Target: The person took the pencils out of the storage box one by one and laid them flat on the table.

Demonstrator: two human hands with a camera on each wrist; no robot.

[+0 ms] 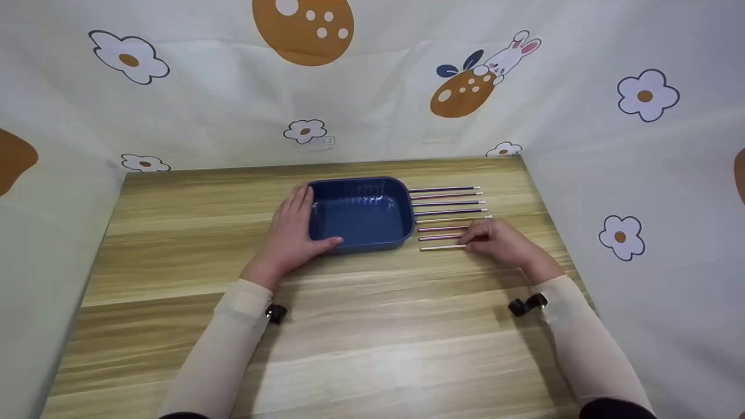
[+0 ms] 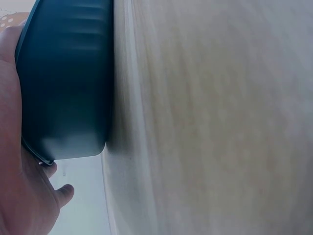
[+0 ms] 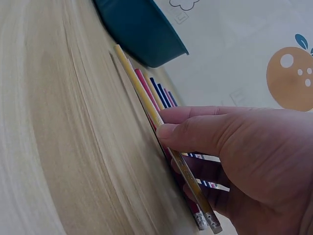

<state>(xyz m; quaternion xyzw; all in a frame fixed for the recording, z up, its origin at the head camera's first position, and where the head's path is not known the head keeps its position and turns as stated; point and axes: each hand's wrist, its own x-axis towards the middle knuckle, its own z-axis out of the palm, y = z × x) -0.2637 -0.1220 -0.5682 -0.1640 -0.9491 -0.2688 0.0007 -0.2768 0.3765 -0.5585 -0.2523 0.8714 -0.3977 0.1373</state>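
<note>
A dark blue rectangular dish with rounded corners stands on the wooden table. My left hand rests along its left rim, fingers straight and thumb laid over the near edge. In the left wrist view the dish's side wall fills the upper left beside that hand. With thumb and fingers my right hand pinches a yellow pencil, nearest in the row; its eraser end points toward the wrist. Beyond it several pencils, dark blue, red and yellow, lie side by side right of the dish, erasers to the right.
The wood-grain table extends in front of the dish. Pale cloth with printed flowers, oranges and a rabbit rises behind and at both sides. A small black wrist strap piece hangs at the right sleeve, another at the left.
</note>
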